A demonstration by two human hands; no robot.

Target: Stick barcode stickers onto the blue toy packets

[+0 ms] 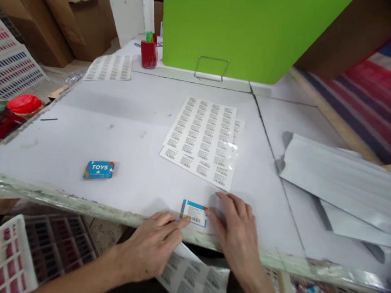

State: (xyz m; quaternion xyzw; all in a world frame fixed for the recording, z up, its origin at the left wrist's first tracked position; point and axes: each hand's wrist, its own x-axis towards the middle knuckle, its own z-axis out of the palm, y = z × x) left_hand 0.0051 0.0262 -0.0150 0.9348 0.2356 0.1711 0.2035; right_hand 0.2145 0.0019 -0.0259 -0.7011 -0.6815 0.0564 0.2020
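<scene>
Card (194, 211) — left hand (155, 242) apparently touching

The left hand (158, 243) bends over the near edge of the pale surface (68, 153), one fingertip at the lower left of a small blue card (195, 205) bearing a white barcode label (196, 215). The right hand (238, 223) lies loosely spread, thumb by the card's right edge. A label sheet (200, 281) slants out beneath the left hand. Off left sits a blue TOYS stack (99, 170); farther back, overlapping barcode sheets (201, 138), a red holder (148, 55) and a big green panel (243, 32). Grey packets (343, 182) lie at right.
</scene>
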